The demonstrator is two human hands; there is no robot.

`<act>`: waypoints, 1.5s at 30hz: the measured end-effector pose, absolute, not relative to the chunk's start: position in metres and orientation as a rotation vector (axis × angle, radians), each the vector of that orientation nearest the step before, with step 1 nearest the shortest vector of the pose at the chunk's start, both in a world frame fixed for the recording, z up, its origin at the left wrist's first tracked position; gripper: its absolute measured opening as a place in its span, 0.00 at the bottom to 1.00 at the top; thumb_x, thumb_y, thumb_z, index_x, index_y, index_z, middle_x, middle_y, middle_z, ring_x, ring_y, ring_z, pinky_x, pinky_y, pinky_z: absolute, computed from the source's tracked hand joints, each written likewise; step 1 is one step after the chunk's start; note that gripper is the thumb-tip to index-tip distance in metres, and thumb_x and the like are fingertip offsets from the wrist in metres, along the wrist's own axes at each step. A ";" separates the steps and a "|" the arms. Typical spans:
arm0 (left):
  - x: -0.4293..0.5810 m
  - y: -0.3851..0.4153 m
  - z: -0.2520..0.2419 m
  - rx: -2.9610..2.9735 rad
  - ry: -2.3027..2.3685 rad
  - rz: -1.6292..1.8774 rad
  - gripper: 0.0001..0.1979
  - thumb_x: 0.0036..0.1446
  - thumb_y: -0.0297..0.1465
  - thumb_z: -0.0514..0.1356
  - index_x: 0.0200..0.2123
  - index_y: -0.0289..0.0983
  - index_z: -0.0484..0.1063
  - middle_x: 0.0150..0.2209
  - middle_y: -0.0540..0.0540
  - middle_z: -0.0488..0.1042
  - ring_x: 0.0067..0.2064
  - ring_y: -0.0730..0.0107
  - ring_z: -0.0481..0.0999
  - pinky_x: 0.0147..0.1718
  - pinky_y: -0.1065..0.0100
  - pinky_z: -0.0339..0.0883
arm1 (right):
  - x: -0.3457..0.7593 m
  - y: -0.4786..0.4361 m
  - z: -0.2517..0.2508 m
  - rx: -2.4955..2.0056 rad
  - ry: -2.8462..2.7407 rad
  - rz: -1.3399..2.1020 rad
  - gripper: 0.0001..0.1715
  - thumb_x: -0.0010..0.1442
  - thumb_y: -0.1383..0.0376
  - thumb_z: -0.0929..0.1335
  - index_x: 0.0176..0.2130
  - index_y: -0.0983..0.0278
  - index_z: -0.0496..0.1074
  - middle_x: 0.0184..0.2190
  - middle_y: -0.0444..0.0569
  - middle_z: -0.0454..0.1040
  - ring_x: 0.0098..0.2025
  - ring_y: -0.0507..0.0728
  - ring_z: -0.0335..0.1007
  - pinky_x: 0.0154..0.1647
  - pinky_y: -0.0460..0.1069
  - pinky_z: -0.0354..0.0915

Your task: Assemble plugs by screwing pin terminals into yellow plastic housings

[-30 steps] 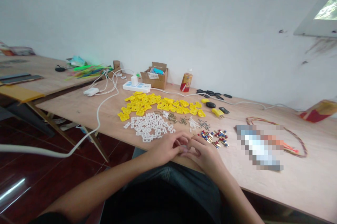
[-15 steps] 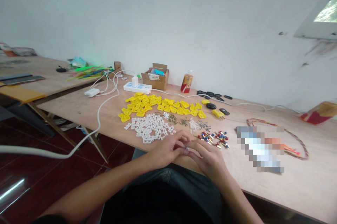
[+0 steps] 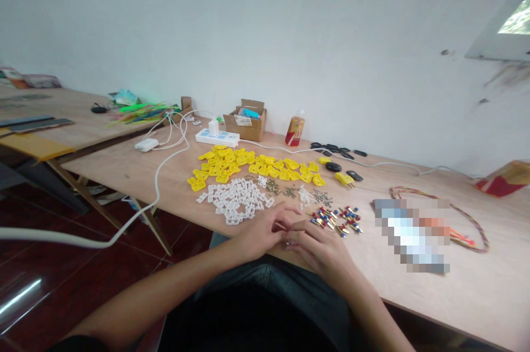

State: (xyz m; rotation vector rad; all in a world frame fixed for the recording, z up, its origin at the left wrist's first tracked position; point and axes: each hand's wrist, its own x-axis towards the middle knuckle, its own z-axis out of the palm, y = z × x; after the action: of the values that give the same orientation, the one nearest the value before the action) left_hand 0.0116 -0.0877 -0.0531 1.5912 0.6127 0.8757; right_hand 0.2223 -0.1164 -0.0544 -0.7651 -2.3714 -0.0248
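Note:
My left hand [image 3: 263,232] and my right hand [image 3: 317,244] meet at the table's front edge, fingers curled around a small whitish piece, mostly hidden between them. Just beyond my left hand is a heap of white plastic parts [image 3: 238,200]. Yellow plastic shells [image 3: 226,161] lie behind that heap. Small brass-coloured screws [image 3: 272,186], little white pieces [image 3: 306,196] and grey screws [image 3: 322,197] form separate piles. Red, blue and gold pieces [image 3: 325,218] lie beyond my right hand. A yellow plug [image 3: 344,179] with metal pins rests farther back.
A white power strip [image 3: 217,137], an open cardboard box [image 3: 250,128] and a bottle [image 3: 295,129] stand near the wall. One white cable [image 3: 156,181] crosses the left side. At right lie a braided cord [image 3: 467,212] and a pixelated object [image 3: 408,235].
My fingers have shifted slightly around the small piece, which is now more hidden. The left fingers reach a little farther over the right ones. The view has moved slightly.

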 end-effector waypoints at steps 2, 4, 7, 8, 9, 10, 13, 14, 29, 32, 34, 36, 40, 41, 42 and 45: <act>0.012 -0.088 -0.055 1.618 0.625 0.867 0.23 0.62 0.27 0.67 0.60 0.41 0.72 0.42 0.47 0.81 0.46 0.60 0.83 0.49 0.61 0.74 | 0.221 -0.117 -0.054 -0.777 -2.377 -0.024 0.11 0.74 0.67 0.66 0.51 0.57 0.77 0.46 0.52 0.83 0.44 0.57 0.83 0.42 0.49 0.76; 0.012 -0.088 -0.055 1.645 0.654 0.863 0.26 0.62 0.27 0.67 0.62 0.42 0.70 0.43 0.47 0.81 0.46 0.60 0.83 0.49 0.61 0.75 | 0.219 -0.119 -0.053 -0.797 -2.386 -0.025 0.11 0.74 0.67 0.65 0.51 0.58 0.77 0.45 0.52 0.82 0.42 0.58 0.83 0.40 0.49 0.75; 0.013 -0.090 -0.055 1.676 0.678 0.851 0.30 0.62 0.25 0.66 0.66 0.44 0.66 0.45 0.46 0.82 0.44 0.61 0.83 0.47 0.62 0.75 | 0.217 -0.120 -0.052 -0.840 -2.439 -0.022 0.12 0.74 0.67 0.64 0.51 0.58 0.76 0.46 0.52 0.81 0.40 0.58 0.81 0.38 0.49 0.75; 0.014 -0.090 -0.055 1.690 0.681 0.858 0.31 0.63 0.25 0.66 0.67 0.44 0.65 0.48 0.45 0.82 0.45 0.61 0.83 0.46 0.62 0.75 | 0.216 -0.121 -0.051 -0.847 -2.460 -0.019 0.12 0.74 0.67 0.64 0.51 0.58 0.76 0.46 0.52 0.80 0.40 0.58 0.81 0.38 0.49 0.74; 0.014 -0.091 -0.055 1.708 0.687 0.874 0.30 0.63 0.25 0.66 0.67 0.44 0.66 0.50 0.44 0.82 0.45 0.60 0.83 0.46 0.62 0.75 | 0.215 -0.121 -0.051 -0.858 -2.474 -0.020 0.11 0.74 0.67 0.64 0.50 0.58 0.75 0.46 0.52 0.80 0.40 0.58 0.81 0.37 0.50 0.74; 0.014 -0.092 -0.054 1.729 0.694 0.892 0.29 0.63 0.25 0.65 0.66 0.44 0.66 0.52 0.43 0.81 0.47 0.60 0.83 0.47 0.62 0.76 | 0.214 -0.121 -0.051 -0.873 -2.488 -0.020 0.10 0.73 0.68 0.64 0.49 0.58 0.75 0.46 0.52 0.80 0.40 0.58 0.81 0.38 0.50 0.74; 0.015 -0.095 -0.052 1.793 0.713 0.943 0.27 0.66 0.27 0.64 0.67 0.44 0.67 0.57 0.43 0.80 0.50 0.58 0.82 0.50 0.62 0.75 | 0.213 -0.119 -0.051 -0.904 -2.508 -0.036 0.08 0.72 0.69 0.65 0.46 0.60 0.73 0.46 0.52 0.80 0.41 0.59 0.80 0.37 0.50 0.74; 0.015 -0.096 -0.051 1.806 0.710 0.951 0.27 0.66 0.27 0.63 0.67 0.44 0.67 0.58 0.43 0.79 0.51 0.58 0.82 0.51 0.62 0.75 | 0.212 -0.119 -0.051 -0.903 -2.504 -0.035 0.07 0.71 0.69 0.65 0.45 0.60 0.73 0.44 0.52 0.79 0.41 0.58 0.80 0.37 0.49 0.74; 0.010 -0.089 -0.049 1.796 0.756 0.885 0.27 0.62 0.20 0.62 0.63 0.43 0.73 0.53 0.45 0.83 0.52 0.60 0.83 0.51 0.64 0.75 | 0.220 -0.117 -0.057 -0.917 -2.419 0.069 0.12 0.71 0.70 0.67 0.52 0.57 0.73 0.49 0.53 0.77 0.45 0.60 0.81 0.41 0.51 0.77; 0.009 -0.090 -0.049 1.765 0.728 0.864 0.24 0.62 0.19 0.61 0.59 0.42 0.76 0.52 0.45 0.83 0.52 0.61 0.84 0.49 0.65 0.77 | 0.226 -0.119 -0.055 -0.946 -2.425 0.122 0.11 0.71 0.70 0.67 0.50 0.58 0.74 0.50 0.54 0.78 0.46 0.60 0.82 0.44 0.53 0.77; 0.008 -0.091 -0.049 1.775 0.757 0.855 0.22 0.61 0.17 0.61 0.55 0.41 0.79 0.50 0.45 0.84 0.51 0.62 0.83 0.50 0.65 0.76 | 0.230 -0.122 -0.055 -0.951 -2.412 0.157 0.08 0.71 0.70 0.67 0.48 0.59 0.74 0.47 0.54 0.78 0.45 0.61 0.81 0.44 0.53 0.77; 0.008 -0.091 -0.050 1.808 0.819 0.857 0.21 0.59 0.16 0.62 0.52 0.40 0.81 0.49 0.46 0.83 0.51 0.62 0.83 0.51 0.66 0.76 | 0.233 -0.124 -0.055 -0.964 -2.393 0.171 0.07 0.71 0.70 0.68 0.46 0.60 0.74 0.46 0.53 0.78 0.44 0.61 0.81 0.44 0.54 0.77; 0.008 -0.091 -0.049 1.893 0.879 0.845 0.20 0.59 0.16 0.66 0.51 0.40 0.81 0.50 0.45 0.83 0.51 0.62 0.83 0.51 0.66 0.75 | 0.239 -0.128 -0.056 -0.996 -2.366 0.186 0.08 0.71 0.70 0.68 0.46 0.59 0.75 0.46 0.53 0.78 0.45 0.61 0.80 0.45 0.54 0.77; 0.007 -0.091 -0.048 1.940 0.891 0.836 0.19 0.59 0.17 0.67 0.51 0.40 0.81 0.49 0.45 0.83 0.50 0.61 0.83 0.51 0.65 0.75 | 0.240 -0.128 -0.056 -1.001 -2.366 0.192 0.08 0.71 0.70 0.67 0.46 0.59 0.75 0.46 0.53 0.77 0.45 0.61 0.81 0.45 0.54 0.77; 0.007 -0.091 -0.048 1.999 0.900 0.825 0.18 0.60 0.17 0.67 0.50 0.40 0.82 0.49 0.46 0.83 0.50 0.61 0.82 0.52 0.64 0.74 | 0.242 -0.128 -0.057 -1.009 -2.364 0.194 0.08 0.72 0.70 0.67 0.45 0.59 0.75 0.46 0.53 0.77 0.45 0.60 0.81 0.45 0.53 0.77; 0.007 -0.092 -0.046 2.152 0.903 0.801 0.16 0.62 0.19 0.68 0.49 0.41 0.82 0.48 0.47 0.84 0.51 0.61 0.82 0.55 0.63 0.71 | 0.247 -0.128 -0.058 -1.052 -2.345 0.181 0.09 0.72 0.69 0.66 0.46 0.58 0.75 0.46 0.53 0.76 0.45 0.60 0.80 0.45 0.54 0.77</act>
State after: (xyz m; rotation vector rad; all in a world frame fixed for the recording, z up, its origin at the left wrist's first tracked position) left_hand 0.0066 -0.0919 -0.0458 2.1519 0.9026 0.8011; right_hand 0.2465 -0.1284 -0.0583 -1.0521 -2.3447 0.1813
